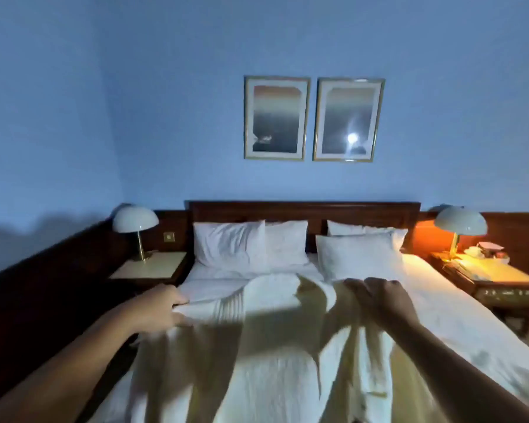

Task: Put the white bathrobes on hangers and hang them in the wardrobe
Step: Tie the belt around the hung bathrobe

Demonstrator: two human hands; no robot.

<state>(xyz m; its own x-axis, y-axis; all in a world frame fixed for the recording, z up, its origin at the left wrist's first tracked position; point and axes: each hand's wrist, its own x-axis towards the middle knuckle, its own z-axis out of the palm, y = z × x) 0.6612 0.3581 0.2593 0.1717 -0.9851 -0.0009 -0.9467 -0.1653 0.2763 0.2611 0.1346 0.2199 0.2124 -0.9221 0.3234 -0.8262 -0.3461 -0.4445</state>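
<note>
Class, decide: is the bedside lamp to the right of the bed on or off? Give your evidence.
On. The lamp casts a warm orange glow over the nightstand beneath it.

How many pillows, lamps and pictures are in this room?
Pillows: 4
Lamps: 2
Pictures: 2
Total: 8

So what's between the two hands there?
The white bathrobe: the left hand grips one end, the right hand bunches the other, and the cloth spans the gap over the bed, in the head view.
</note>
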